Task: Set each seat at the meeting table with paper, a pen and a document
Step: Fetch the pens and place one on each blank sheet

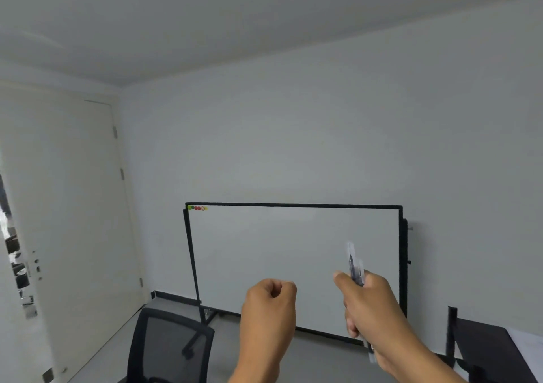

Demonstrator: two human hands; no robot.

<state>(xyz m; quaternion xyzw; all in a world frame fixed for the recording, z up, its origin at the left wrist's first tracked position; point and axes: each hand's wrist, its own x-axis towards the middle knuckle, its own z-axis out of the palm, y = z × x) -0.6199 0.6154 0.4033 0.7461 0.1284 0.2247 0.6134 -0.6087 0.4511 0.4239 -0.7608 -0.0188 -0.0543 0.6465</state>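
Observation:
My right hand (370, 306) is raised in front of the whiteboard and grips a bundle of clear-barrelled pens (354, 262); their tips stick up above my fingers and their ends poke out below my palm. My left hand (269, 306) is raised beside it, curled into a fist with nothing in it. The dark meeting table (484, 344) shows only at the bottom right corner, with the edge of a white sheet of paper (526, 344) lying on it.
A black-framed whiteboard on a stand (279, 250) stands against the wall ahead. A black mesh office chair (170, 344) sits at the bottom left. A white door (73, 206) is on the left. Grey floor lies between chair and whiteboard.

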